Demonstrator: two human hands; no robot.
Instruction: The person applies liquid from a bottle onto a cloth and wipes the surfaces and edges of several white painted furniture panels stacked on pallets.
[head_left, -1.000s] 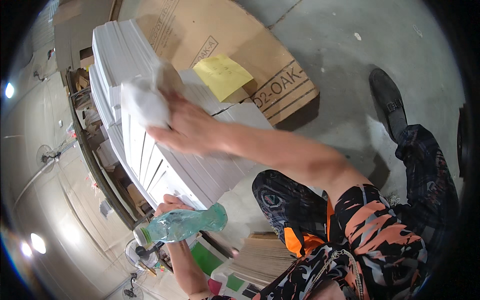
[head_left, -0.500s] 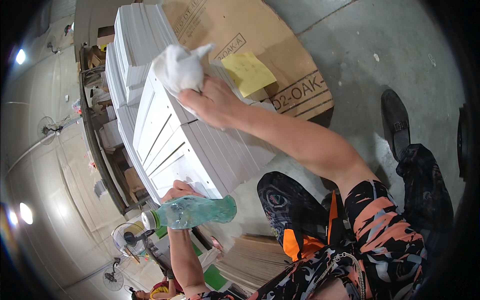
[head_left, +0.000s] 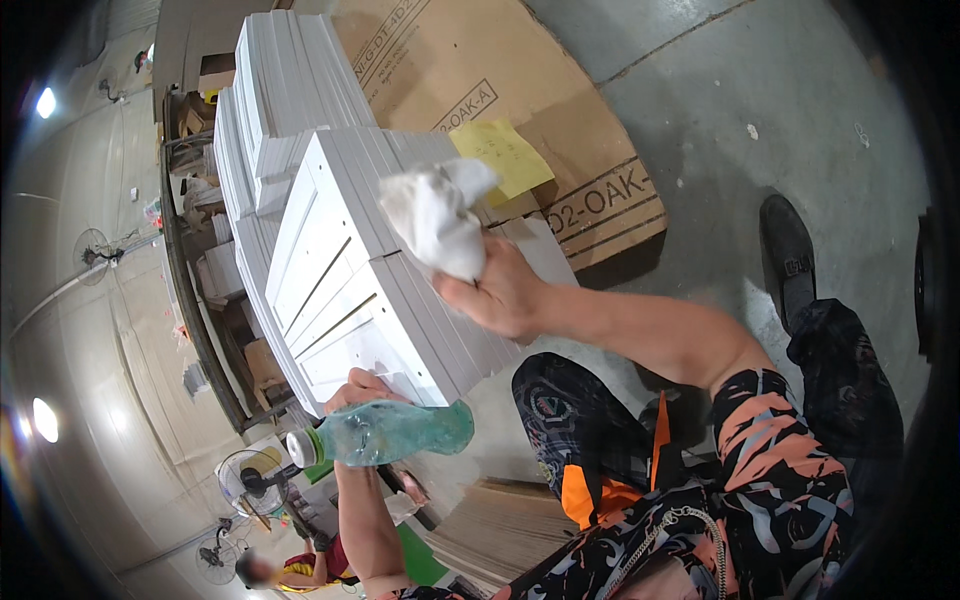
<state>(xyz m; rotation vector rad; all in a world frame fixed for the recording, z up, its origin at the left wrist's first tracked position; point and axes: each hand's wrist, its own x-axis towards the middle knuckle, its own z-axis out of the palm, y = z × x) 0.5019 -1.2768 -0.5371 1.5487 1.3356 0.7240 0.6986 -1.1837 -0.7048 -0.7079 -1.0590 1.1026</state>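
Observation:
My right hand (head_left: 505, 290) is closed round a bunched white cloth (head_left: 435, 220), held over the side edges of a stack of white panels (head_left: 340, 270). The top panel shows grooves, two dark slots and small holes. At the stack's near end my left hand (head_left: 362, 388) is closed on a clear greenish plastic bottle (head_left: 390, 432) with a white cap. The bottle lies sideways and hides most of that hand; some fingers show above it, beside the panel's face.
More white panels (head_left: 290, 80) are stacked beyond. A large cardboard sheet (head_left: 590, 130) with a yellow paper note (head_left: 505, 155) lies to the right. Brown boards (head_left: 510, 530) are piled near my legs. Fans (head_left: 255, 480), shelving and another person (head_left: 310, 565) are at the left.
My right hand has moved right and nearer with the cloth, away from the top panel's far corner. My left hand and the bottle stay almost in place.

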